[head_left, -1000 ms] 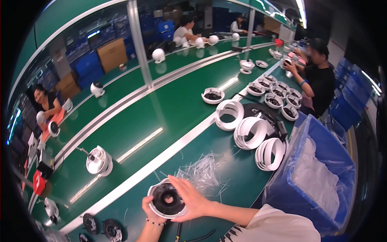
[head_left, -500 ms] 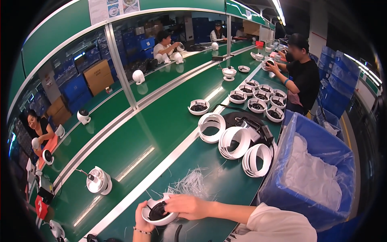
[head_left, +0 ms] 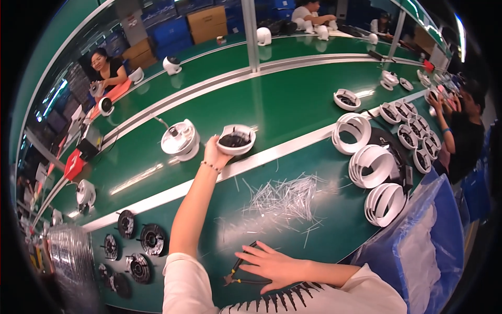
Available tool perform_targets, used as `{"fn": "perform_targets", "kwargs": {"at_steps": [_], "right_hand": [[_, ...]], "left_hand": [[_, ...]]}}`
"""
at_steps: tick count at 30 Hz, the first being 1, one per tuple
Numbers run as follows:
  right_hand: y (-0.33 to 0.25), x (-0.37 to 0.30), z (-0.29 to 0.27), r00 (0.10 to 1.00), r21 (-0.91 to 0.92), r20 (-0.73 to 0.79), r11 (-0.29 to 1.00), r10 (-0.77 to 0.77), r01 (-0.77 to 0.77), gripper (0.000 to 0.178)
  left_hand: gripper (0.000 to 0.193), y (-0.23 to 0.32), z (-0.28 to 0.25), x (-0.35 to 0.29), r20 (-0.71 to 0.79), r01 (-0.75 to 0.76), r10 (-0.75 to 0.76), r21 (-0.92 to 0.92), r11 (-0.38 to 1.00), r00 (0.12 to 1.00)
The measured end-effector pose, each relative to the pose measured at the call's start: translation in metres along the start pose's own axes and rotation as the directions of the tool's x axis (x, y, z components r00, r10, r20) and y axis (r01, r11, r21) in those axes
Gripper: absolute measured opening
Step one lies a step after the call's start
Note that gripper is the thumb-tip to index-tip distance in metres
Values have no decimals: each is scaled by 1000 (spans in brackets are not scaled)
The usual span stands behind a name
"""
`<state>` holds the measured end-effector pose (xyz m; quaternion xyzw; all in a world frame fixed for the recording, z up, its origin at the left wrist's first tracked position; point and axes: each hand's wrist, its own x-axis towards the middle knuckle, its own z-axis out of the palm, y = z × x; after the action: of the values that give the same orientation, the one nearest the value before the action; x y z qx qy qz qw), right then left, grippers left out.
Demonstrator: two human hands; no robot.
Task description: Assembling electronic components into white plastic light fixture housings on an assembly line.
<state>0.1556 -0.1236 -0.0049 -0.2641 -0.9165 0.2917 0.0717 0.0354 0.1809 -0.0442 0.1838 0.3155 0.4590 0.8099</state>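
Our left hand (head_left: 213,154) reaches out toward twelve o'clock, its fingers closed around the near rim of a white round housing (head_left: 236,139) with dark parts inside, held over the green conveyor belt (head_left: 293,99) just past the pale rail that edges the bench (head_left: 272,235). At about ten o'clock from that housing, a second white dome unit (head_left: 180,140) sits on the belt with a cable rising from it. Our right hand (head_left: 272,267) lies flat near six o'clock, fingers spread open over a pair of dark pliers (head_left: 236,269) whose handles show beneath the palm; we cannot tell whether it grips them. Between our two hands a scatter of thin clear clippings (head_left: 285,199) covers the bench. At three o'clock stand stacks of white rings (head_left: 374,165), with a blue bin lined in clear plastic (head_left: 423,251) just beyond them. Black round discs (head_left: 141,240) lie at eight o'clock beside our left sleeve. Other people work along the line at one o'clock and eleven o'clock
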Motion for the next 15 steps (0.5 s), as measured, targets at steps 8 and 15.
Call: {"fn": "perform_targets", "kwargs": {"at_steps": [8, 15], "right_hand": [[67, -31, -100, 19, 263, -964, 961, 266, -81, 38], [101, -10, -92, -124, 538, -842, 835, 526, -117, 48]], "left_hand": [[40, -9, 62, -96, 248, -200, 126, 304, 931, 961], [49, -83, 82, -152, 459, -566, 377, 398, 722, 804]]}}
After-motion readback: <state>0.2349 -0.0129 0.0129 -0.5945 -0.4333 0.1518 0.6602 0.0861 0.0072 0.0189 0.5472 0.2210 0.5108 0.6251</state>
